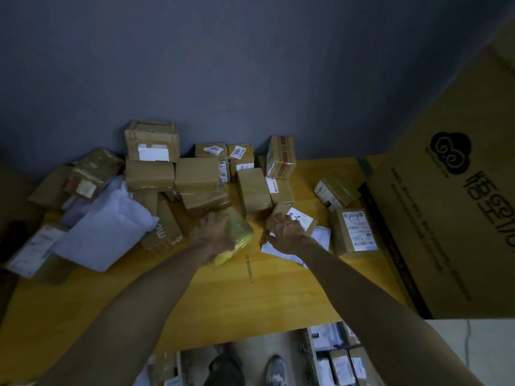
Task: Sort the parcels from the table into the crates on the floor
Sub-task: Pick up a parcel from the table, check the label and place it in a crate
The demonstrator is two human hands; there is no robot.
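Many brown cardboard parcels (198, 175) are piled along the back of the yellow wooden table (223, 296). My left hand (214, 232) grips a yellow plastic-wrapped parcel (237, 235) near the table's middle. My right hand (285, 232) holds a small brown box with a white handwritten label (299, 218), lying on a white flat envelope (320, 239). A crate (309, 355) with parcels inside stands on the floor under the table's front edge, at the lower right.
A big cardboard carton (451, 207) with black print stands at the table's right end. White soft mailers (111, 232) lie at the left. A labelled box (354, 231) sits to the right of my right hand. My shoes (276, 371) show on the floor below.
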